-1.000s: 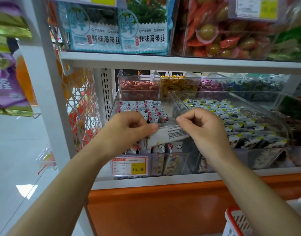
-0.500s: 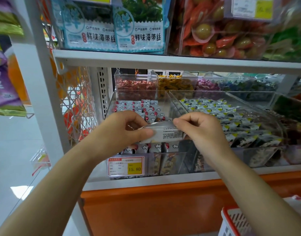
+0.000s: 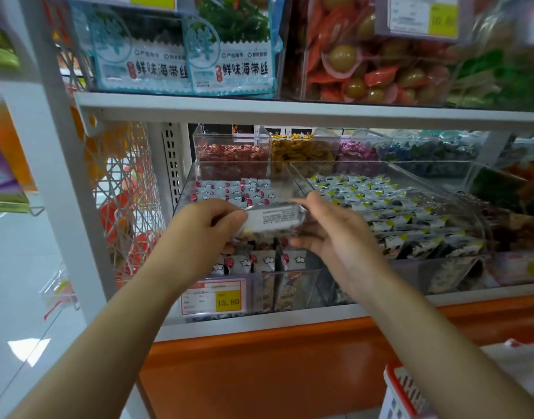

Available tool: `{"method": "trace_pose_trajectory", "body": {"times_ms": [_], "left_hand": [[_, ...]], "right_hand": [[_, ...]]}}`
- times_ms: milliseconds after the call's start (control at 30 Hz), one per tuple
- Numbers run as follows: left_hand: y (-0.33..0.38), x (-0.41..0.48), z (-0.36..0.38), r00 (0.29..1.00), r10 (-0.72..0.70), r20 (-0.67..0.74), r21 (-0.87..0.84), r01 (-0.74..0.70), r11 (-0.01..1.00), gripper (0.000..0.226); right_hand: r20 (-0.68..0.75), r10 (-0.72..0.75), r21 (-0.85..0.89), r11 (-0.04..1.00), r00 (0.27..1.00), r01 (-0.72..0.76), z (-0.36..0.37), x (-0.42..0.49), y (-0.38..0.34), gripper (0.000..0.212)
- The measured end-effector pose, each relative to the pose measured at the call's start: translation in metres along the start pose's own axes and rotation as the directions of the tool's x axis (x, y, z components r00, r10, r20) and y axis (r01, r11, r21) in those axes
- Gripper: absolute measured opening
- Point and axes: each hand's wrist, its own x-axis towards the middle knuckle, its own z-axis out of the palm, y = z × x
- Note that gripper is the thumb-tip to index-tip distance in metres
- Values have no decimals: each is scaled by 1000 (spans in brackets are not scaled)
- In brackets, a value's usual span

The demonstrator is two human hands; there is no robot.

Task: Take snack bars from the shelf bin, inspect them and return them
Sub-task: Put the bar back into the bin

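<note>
Item: one snack bar [image 3: 271, 217], held just above the bin [image 3: 302, 282].
Head view: my left hand [image 3: 205, 234] pinches its left end; my right hand [image 3: 335, 234] is loosely spread beside its right end. Likely light, with a slippery wrapper; grip the sealed ends.

Blue seaweed packs [image 3: 229, 55] up top, price tag [image 3: 213, 297] reading 15.80, red basket [image 3: 400, 394] bottom right
</note>
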Motion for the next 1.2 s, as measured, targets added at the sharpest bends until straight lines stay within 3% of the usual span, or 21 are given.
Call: {"method": "trace_pose_trajectory", "body": {"times_ms": [133,233,367,533,633,733,833,967,1067,1200], "left_hand": [[7,2,10,995,-35,-88,-96,27,995,24],[13,9,15,990,-38,-135,-119,21,993,28],[5,25,18,977,38,-209,192,3,981,35],[-8,55,36,991,-5,137,470,-60,881,36],[-10,70,50,921,-79,381,642,-202,739,46],[-16,76,57,855,-179,487,744,-298,598,50],[-18,73,56,845,-206,494,765,-309,565,49],[-18,57,48,883,-132,451,708,-263,656,44],[-20,41,46,914,-71,400,684,-246,687,41],[-21,31,48,931,-53,360,645,-207,735,43]], "right_hand": [[-33,-201,-349,920,979,177,7,-1,1,28],[-177,-301,-328,916,937,232,1,4,-3,26],[-343,-346,-396,897,873,199,-12,13,-5,32],[-393,-360,-450,878,846,165,-12,22,-2,34],[-395,-373,-458,872,839,172,-10,27,1,30],[-398,-375,-467,868,837,167,-11,32,4,32],[-369,-394,-504,846,842,175,-14,37,4,29],[-280,-439,-596,777,853,204,-10,48,0,31],[-152,-475,-704,667,867,242,-2,64,0,30],[63,-359,-853,465,931,237,13,88,5,32]]}}
